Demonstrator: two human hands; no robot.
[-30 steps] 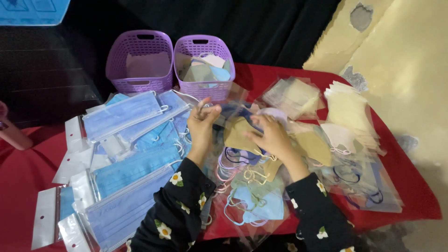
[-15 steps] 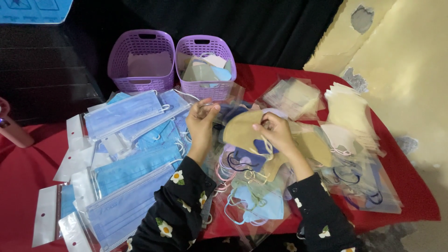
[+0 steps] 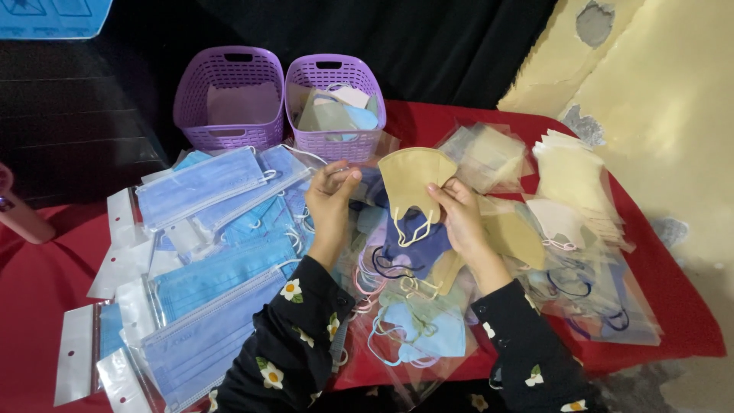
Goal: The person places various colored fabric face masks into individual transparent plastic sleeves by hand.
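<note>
Red-draped counter (image 3: 665,306) is carrying heaped masks while the right hand (image 3: 459,210) is pinching a tan mask (image 3: 413,172) upright and the left hand (image 3: 330,195), fingers closed, is gripping its ear loop beside it, likely readying it for bagging.

Baskets (image 3: 228,99): 2, both purple.
Hands (image 3: 330,200): 2, one person.
Tan mask held up (image 3: 413,180): 1.
Pink bottle (image 3: 19,210): 1, at left edge.
Bagged blue masks (image 3: 202,183): approx 6+ packs, can't count exactly.
</note>
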